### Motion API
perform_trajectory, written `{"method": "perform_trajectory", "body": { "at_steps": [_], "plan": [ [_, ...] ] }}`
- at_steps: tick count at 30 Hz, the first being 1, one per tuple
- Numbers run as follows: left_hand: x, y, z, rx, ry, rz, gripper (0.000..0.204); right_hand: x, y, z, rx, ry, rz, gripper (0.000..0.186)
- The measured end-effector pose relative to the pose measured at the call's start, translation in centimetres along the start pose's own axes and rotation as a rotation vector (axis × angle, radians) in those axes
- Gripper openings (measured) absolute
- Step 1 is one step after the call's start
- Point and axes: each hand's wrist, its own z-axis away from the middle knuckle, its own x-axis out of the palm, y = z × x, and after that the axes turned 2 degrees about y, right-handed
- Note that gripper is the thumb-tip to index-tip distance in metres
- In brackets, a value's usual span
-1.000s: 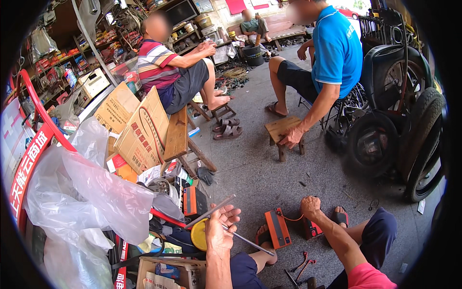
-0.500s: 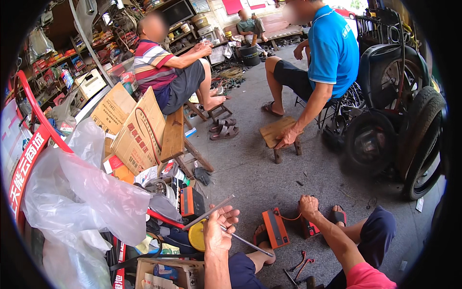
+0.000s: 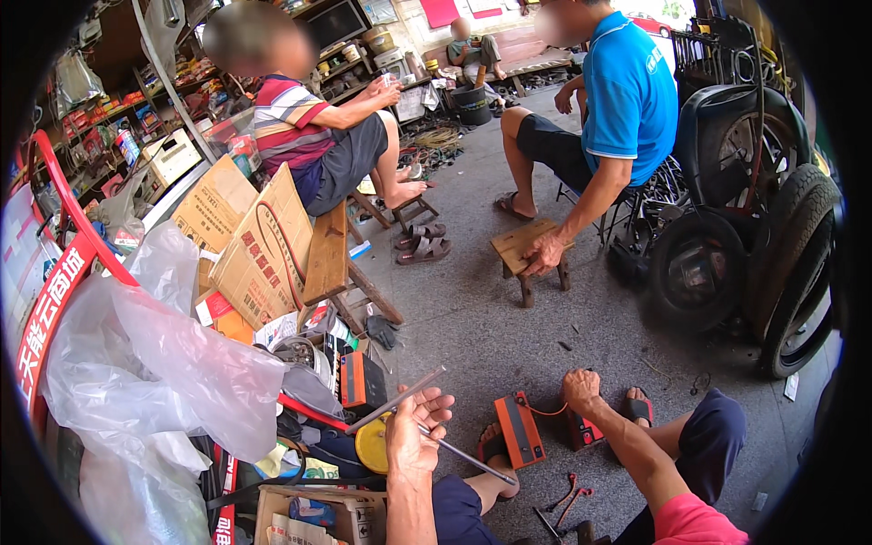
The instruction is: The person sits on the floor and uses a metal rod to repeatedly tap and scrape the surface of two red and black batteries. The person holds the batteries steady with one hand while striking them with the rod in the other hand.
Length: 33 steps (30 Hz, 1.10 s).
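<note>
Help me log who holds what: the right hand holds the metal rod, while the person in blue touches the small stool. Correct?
Not quite: the head view shows the metal rod in the left hand. The person in blue does touch the small stool.

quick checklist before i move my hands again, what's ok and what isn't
1. Metal rod in left hand: ok, held, though the fingers are only half curled.
2. Right hand at the red battery: ok, it is right over it; whether it touches, cannot tell.
3. Orange wire secured at both ends: cannot tell, its right end is hidden near the right hand.
4. Orange-and-black battery on the floor: ok, beside the left foot.
5. Floor between the feet free of loose parts: not ok, red-tipped parts lie there.
</note>
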Motion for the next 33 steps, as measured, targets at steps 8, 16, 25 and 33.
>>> {"method": "perform_trajectory", "body": {
  "at_steps": [8, 16, 25, 33],
  "plan": [
    [0.4, 0.6, 0.6, -0.008, 0.007, 0.002, 0.045, 2.4, -0.2, 0.1, 0.043, 0.188, 0.042, 0.010],
    [-0.1, -0.4, -1.1, -0.068, -0.025, 0.029, 0.039, 0.3, 1.5, -0.1, -0.073, 0.011, -0.135, 0.012],
    [-0.6, 0.0, -0.4, 0.006, -0.121, 0.039, 0.043, -0.6, 0.7, 0.6, -0.189, 0.131, 0.020, 0.009],
    [-0.3, -0.1, -0.5, -0.002, -0.101, 0.014, 0.041, 0.4, 1.0, 0.1, -0.124, 0.036, -0.041, 0.014]
  ]
}}
